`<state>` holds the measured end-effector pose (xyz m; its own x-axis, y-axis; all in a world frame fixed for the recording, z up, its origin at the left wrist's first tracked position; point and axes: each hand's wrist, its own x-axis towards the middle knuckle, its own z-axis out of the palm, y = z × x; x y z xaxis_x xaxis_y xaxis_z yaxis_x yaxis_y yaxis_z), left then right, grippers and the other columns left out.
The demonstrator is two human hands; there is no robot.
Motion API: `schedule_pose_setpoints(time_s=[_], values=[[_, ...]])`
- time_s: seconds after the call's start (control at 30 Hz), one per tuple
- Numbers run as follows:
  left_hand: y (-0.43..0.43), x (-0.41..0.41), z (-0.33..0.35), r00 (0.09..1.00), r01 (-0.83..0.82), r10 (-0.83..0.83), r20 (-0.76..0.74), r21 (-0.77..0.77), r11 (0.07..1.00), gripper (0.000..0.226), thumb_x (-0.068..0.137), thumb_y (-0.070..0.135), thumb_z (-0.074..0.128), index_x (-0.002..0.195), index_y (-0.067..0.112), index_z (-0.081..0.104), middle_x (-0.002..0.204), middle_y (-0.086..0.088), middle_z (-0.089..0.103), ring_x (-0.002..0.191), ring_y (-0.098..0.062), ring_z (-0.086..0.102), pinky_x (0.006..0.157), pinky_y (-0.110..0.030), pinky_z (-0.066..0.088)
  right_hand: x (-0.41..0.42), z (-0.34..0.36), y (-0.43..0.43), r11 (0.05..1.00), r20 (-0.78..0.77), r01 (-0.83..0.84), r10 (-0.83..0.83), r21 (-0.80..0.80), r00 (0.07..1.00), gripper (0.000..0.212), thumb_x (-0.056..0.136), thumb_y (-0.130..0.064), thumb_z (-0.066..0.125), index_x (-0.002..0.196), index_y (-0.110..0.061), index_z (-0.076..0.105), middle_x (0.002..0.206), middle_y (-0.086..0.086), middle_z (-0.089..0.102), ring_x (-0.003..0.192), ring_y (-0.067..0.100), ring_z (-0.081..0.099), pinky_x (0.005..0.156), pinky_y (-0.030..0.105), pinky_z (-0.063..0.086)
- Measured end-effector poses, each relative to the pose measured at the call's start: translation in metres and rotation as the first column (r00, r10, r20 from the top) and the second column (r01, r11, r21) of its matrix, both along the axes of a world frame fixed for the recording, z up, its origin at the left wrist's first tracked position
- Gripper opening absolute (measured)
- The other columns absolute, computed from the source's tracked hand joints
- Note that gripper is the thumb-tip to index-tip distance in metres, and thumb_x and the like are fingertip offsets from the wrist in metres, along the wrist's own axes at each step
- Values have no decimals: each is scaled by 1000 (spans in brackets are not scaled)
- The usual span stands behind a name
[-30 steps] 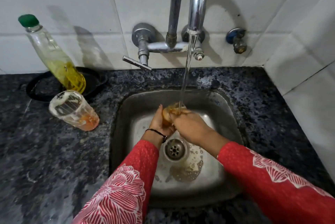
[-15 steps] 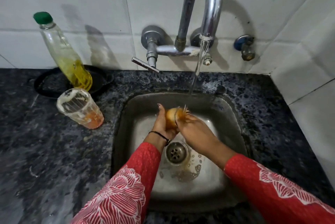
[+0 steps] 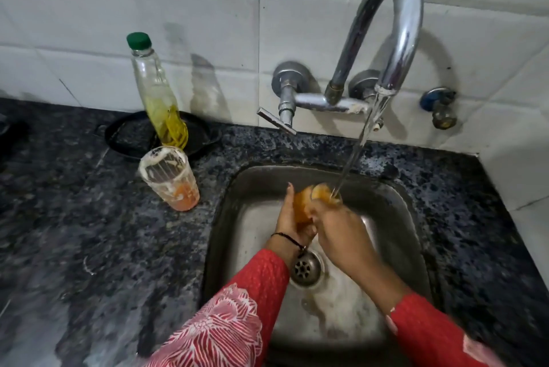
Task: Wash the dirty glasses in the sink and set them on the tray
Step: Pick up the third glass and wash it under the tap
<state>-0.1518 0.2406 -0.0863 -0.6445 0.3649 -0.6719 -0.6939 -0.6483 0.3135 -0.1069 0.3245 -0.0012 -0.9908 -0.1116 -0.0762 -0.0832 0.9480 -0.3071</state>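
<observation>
— Orange-stained glass [image 3: 301, 206]: where do I have it?
— Over the sink [image 3: 395, 206], tilted under the tap's water stream [image 3: 353, 158]. My left hand [image 3: 292, 219] wraps it. My right hand [image 3: 341, 233] lies against it, but I cannot tell its grip.
— The other glass [image 3: 169, 179]?
— Upright on the granite counter [image 3: 89, 233], left of the sink.

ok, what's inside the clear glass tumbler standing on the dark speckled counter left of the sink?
The clear glass tumbler holds orange residue pooled at its bottom, with white froth round the rim and streaks down the wall. The residue hides the base beneath it.
</observation>
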Motion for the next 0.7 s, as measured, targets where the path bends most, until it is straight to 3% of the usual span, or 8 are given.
schedule_pose_setpoints(time_s=[0.13,0.23,0.3,0.4,0.47,0.53,0.6,0.7], values=[[0,-4,3,993,-83,81,-87,-16,996,77,76,60,61,123,-1,56,114,-20,64,92,-27,65,86,-35,54,-1,-14,-15,307,385,533,-428,-789,817,19,90,-2,55,102,-13,66,102,6,71,95,19,68,87,32,55],[-9,-11,2,999,13,-15,-35,-54,998,60,84,60,52,102,4,64,82,-14,72,63,-23,70,65,-33,57,19,-35,-8,905,11,69,-71,-419,997,36,87,2,50,118,-14,57,112,0,65,101,16,64,90,33,53],[-11,-10,-1,998,50,-51,-24,-53,997,61,85,62,50,100,4,64,76,-15,73,62,-25,71,62,-34,58,20,-45,15,973,-131,-229,232,35,964,42,81,3,49,120,-6,60,114,15,66,103,33,65,87,42,53],[-4,-2,-5,998,44,-44,-51,-15,999,66,84,62,51,110,2,62,84,-16,73,68,-25,72,56,-32,59,14,-29,23,967,-64,-122,110,-225,992,33,88,-2,52,119,-13,61,119,6,65,110,23,61,91,31,47],[4,-1,-2,994,44,-46,-104,-20,999,59,85,60,50,98,4,64,79,-13,71,67,-21,69,66,-29,59,14,-21,0,597,132,269,-263,-756,956,29,87,3,56,105,-18,64,113,1,69,105,12,63,95,26,48],[8,-5,-1,988,97,-104,-115,-58,994,46,85,55,54,81,10,62,68,-7,67,61,-17,65,64,-26,55,13,-23,-24,185,365,461,-392,-868,844,33,84,8,57,96,-21,66,108,1,70,102,8,63,96,25,48],[6,-10,-1,982,157,-169,-85,-128,979,38,85,49,59,75,12,61,62,-5,66,55,-16,65,59,-24,55,21,-35,-23,539,124,308,-350,-784,928,33,86,3,54,109,-18,65,115,-1,66,109,8,60,99,21,45],[1,-21,-12,984,172,-180,5,-310,935,76,50,61,83,104,10,65,94,-10,72,82,-24,71,78,-37,58,22,-51,7,985,-75,-147,140,-92,987,30,97,-21,43,125,-23,54,124,-8,59,115,7,55,96,20,44]])
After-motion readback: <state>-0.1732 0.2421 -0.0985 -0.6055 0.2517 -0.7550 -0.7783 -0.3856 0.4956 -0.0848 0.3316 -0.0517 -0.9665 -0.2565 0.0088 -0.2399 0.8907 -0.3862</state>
